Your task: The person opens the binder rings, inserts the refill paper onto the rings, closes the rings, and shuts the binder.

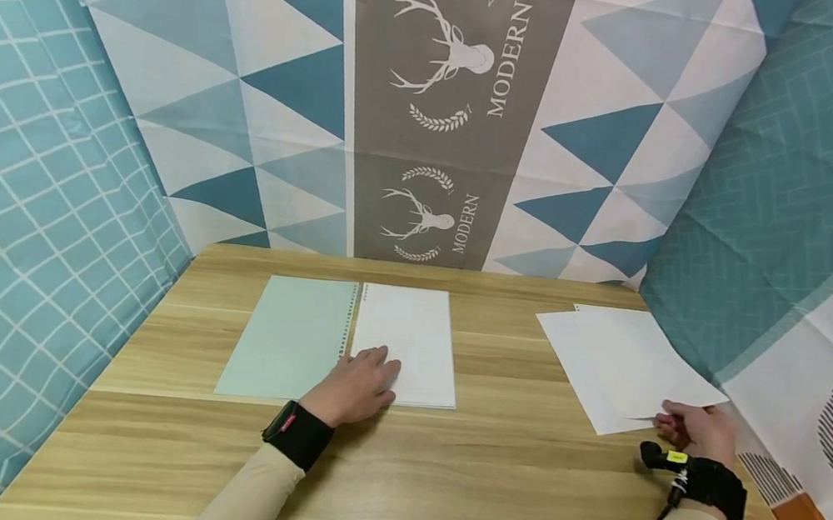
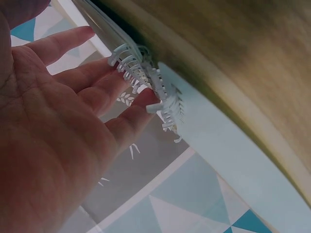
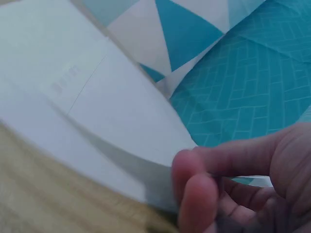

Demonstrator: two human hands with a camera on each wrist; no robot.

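A ring-bound notebook lies opened on the table, its pale green cover (image 1: 292,336) on the left and its white pages (image 1: 410,326) on the right. My left hand (image 1: 359,384) rests at the lower part of the notebook, over the spine and page edge. In the left wrist view its fingers are extended beside the plastic binding rings (image 2: 136,70). At the right, my right hand (image 1: 701,430) pinches the near corner of a loose sheet of paper (image 1: 633,356) between thumb and fingers. The pinched corner is raised, and another sheet (image 3: 131,170) lies beneath it.
The wooden table (image 1: 485,484) has patterned cloth hanging behind it and at both sides. The teal cloth (image 1: 776,202) and the white cloth (image 1: 821,441) stand close along the right edge, near my right hand.
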